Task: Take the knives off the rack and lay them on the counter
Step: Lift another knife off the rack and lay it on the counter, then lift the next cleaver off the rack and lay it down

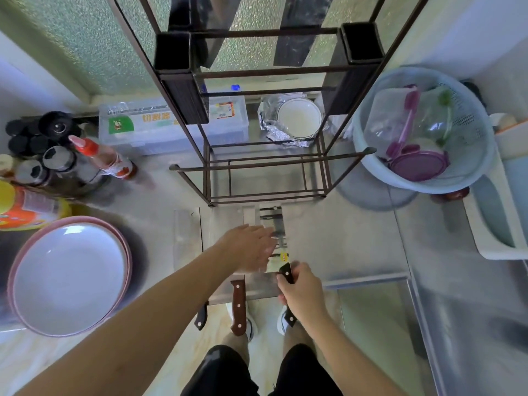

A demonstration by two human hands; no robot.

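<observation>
Head view, looking straight down at the worktop [357, 238] edge. Rack [265, 178], a dark metal frame, stands beyond both hands; no knife is visible in its bars or in the two square holders at its top, though reflections make the lower tier hard to read.

Knives seen on the worktop: a cleaver [188, 232] lying flat to the left of the left hand, its black handle sticking out past the edge; a brown-handled knife [238, 307] with riveted handle overhanging the edge just below the left hand; a broad blade with a yellow sticker, under the hands.

Right hand [303, 292]: fingers curled shut round a black knife handle [286, 274], the blade of that knife lying low over or on the steel surface; cannot tell if it touches. Left hand [251, 247]: fingers spread flat and holding nothing, palm down over the blades just beyond the right hand, blurred.

Judgement: task is near its end. Rack appears emptied; what remains is to set down and release the knife in the right hand, and perhaps square up the pile.

Surroundings: pink-rimmed plates [68, 275] well to the left of the left hand; spice jars [37, 150] and a red-capped bottle [100, 158] beyond those; a clear plastic box [160, 127] and a white bowl on foil [298, 117] behind the rack; a pale blue colander basket [423, 127] to the right beyond the right hand.

Obstruction: little. Blades overlap closely and handles hang over the edge above the person's feet, so a nudge could tip one off.
</observation>
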